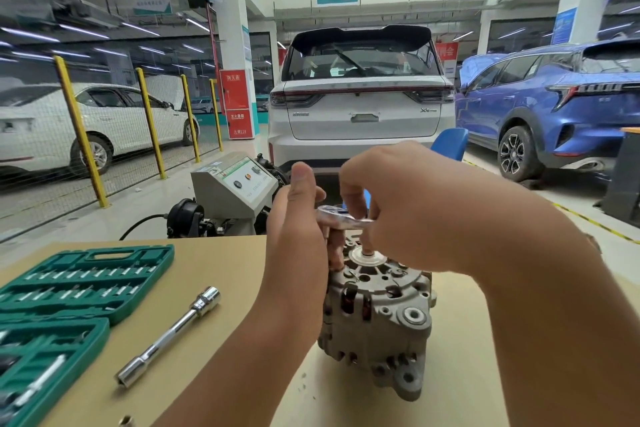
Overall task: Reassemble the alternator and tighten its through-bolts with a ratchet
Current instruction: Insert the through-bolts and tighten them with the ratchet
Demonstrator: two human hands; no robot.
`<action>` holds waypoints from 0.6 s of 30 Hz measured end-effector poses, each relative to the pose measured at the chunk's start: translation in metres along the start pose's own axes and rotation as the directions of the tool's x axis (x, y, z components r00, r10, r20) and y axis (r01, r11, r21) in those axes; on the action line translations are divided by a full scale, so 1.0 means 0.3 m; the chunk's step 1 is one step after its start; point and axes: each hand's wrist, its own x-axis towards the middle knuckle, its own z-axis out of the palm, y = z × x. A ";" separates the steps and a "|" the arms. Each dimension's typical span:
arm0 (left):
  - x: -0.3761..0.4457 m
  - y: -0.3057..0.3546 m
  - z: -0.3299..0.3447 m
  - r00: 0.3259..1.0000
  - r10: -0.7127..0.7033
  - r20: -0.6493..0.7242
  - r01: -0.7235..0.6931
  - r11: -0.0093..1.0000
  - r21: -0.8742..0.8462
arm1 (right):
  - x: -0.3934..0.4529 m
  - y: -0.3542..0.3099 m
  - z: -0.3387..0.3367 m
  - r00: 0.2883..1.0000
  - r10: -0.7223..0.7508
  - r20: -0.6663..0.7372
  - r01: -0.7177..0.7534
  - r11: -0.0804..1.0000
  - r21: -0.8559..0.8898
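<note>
Two hands work a ratchet point(341, 217) atop the alternator point(377, 319) at the tan workbench's point(221, 260) 3 o'clock; left hand point(298, 239) and right hand point(391, 204) fingers curl around it. Green socket case point(79, 284) at 9 o'clock; white SUV point(360, 97) parked at 12.

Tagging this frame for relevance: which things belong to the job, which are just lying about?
In use: alternator; ratchet, held by left hand and right hand.

Idle: extension bar with socket; green tool case; grey control box.

Ratchet point(341, 217) mostly hidden by hands; socket case point(52, 305) cut off left.
</note>
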 end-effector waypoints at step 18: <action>-0.009 0.000 0.000 0.998 -0.002 0.056 0.002 1.000 -0.004 | -0.007 0.016 -0.026 1.000 0.009 0.010 -0.010 0.996 0.092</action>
